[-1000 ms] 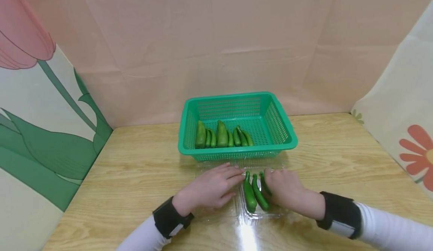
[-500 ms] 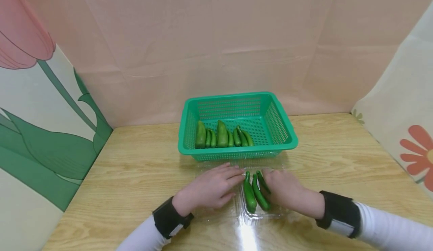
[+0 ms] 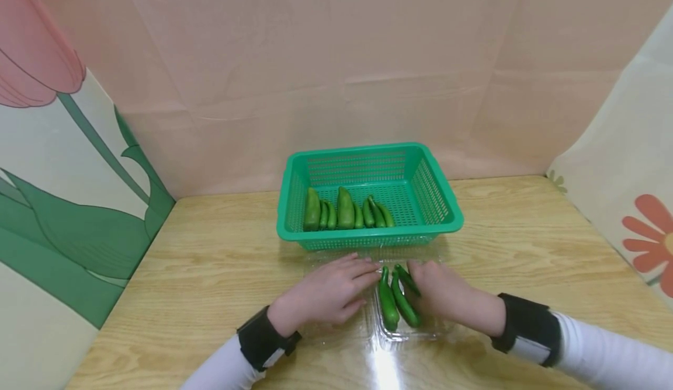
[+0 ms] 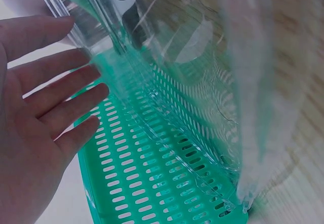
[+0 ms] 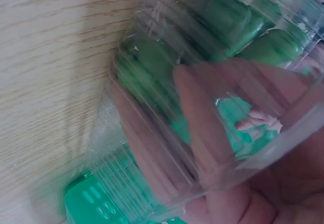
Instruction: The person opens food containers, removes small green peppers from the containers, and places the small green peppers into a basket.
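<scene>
In the head view my right hand [image 3: 444,296] is inside a clear plastic clamshell box [image 3: 394,337] and grips a slim green pepper [image 3: 407,280]. Most of that pepper is hidden under the hand. Two more peppers lie side by side to its left, a left pepper [image 3: 388,305] and a middle pepper [image 3: 405,305]. Seen through the plastic in the right wrist view, my fingers [image 5: 202,117] curl by a pepper's thick end [image 5: 147,69]. My left hand [image 3: 333,289] rests at the box's left rim over the clear lid [image 3: 336,333], its fingers extended.
A green plastic basket [image 3: 441,226] stands right behind the box, holding several green vegetables [image 3: 345,209], some thick, some thin, lined up along its front. The wooden table [image 3: 210,261] meets a pink backdrop [image 3: 252,86] behind the basket.
My right hand has shifted slightly left, and the top of the pepper in it has swung left toward the middle pepper. The left hand has stayed in place.
</scene>
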`<state>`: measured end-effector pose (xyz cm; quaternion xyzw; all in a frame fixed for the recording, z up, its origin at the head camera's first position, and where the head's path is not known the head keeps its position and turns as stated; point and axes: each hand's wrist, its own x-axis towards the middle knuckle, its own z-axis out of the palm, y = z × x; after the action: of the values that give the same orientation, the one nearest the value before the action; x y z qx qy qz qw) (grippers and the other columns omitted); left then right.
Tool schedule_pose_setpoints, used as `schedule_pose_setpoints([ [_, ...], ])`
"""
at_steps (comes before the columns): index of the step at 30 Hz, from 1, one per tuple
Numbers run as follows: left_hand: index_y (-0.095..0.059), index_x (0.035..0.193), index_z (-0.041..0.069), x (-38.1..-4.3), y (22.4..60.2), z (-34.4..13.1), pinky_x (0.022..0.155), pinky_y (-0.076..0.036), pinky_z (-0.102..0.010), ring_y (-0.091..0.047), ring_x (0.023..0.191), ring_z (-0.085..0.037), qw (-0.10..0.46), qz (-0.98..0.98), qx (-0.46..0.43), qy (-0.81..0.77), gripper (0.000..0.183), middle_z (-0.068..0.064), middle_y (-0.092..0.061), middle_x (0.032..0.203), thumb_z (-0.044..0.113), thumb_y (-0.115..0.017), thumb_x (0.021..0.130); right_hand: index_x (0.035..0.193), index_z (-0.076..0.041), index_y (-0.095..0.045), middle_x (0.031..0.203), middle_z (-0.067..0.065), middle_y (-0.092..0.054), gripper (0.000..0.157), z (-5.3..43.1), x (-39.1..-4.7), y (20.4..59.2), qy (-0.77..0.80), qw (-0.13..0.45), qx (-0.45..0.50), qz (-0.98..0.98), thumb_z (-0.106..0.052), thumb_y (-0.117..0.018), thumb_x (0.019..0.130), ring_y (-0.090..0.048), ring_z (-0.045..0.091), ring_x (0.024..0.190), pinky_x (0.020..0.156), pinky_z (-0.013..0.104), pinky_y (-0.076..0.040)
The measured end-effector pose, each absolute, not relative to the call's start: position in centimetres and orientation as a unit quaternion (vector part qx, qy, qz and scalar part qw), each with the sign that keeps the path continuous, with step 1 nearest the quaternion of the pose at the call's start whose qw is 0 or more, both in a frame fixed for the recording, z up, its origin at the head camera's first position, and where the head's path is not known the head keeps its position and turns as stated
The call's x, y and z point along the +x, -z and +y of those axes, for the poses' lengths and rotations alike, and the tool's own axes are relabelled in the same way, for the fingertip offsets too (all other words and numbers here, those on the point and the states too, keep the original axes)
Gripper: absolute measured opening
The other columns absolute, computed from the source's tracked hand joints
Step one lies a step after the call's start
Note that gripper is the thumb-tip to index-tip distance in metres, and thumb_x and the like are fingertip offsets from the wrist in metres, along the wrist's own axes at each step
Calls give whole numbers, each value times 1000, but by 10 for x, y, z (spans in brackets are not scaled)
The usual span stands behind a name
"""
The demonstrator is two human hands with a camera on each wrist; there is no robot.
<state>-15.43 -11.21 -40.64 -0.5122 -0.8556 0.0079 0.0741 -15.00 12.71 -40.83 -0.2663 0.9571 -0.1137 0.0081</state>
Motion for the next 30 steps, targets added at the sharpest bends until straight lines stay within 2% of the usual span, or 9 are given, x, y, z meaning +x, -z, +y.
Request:
schedule_pose_setpoints([
  [13,-48,138,8,-155,407,-112,117,-28,-38,-42,135,-19,76,-855,-513,-9,55,-7,-48,143,31,-62,89,75,-6,-52,60,4,-51,23,127,-152,411,85,-7,-271,959,-15,-73,78,-53,19,53,43,29,-47],
  [25,-48,137,8,-155,407,-112,117,-29,-39,-43,134,-20,81,-854,-514,-7,55,-7,-48,143,32,-62,89,67,-11,-53,57,-3,-49,25,129,-152,404,118,2,-244,963,-20,-73,78,-48,11,50,41,24,-42],
  [30,-49,137,8,-155,407,-112,117,-28,-39,-44,134,-20,80,-854,-515,-7,55,-7,-48,143,32,-62,89,80,-9,-59,67,-1,-60,22,133,-153,392,145,5,-249,957,-11,-78,70,-55,10,58,48,22,-48],
])
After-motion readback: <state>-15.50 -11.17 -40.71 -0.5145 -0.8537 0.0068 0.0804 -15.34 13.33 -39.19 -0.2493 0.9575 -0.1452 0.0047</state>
